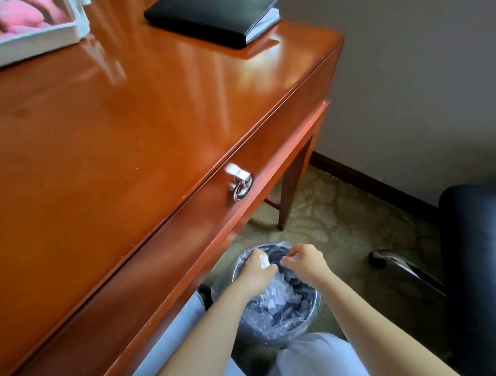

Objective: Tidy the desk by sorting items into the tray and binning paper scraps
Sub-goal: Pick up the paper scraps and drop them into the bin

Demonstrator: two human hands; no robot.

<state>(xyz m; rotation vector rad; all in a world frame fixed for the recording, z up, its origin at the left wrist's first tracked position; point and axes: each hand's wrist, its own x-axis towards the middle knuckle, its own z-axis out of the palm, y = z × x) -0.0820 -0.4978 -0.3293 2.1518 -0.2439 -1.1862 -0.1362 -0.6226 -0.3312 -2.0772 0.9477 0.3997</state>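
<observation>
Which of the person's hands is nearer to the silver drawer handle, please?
Left. The left hand is over the bin's desk-side rim, below the drawer handle; the right hand is farther out, over the far rim.

A single head-worn wide-angle view looks steeply down and forward from above the person's lap. The worktop (pixel 100 132) fills the frame from nine to twelve o'clock, close under the lens. The bin (pixel 276 315) on the floor lies near six o'clock, farther below. The chair (pixel 480 262) edges in at four o'clock. Straight lines bow toward the frame's edges.
</observation>
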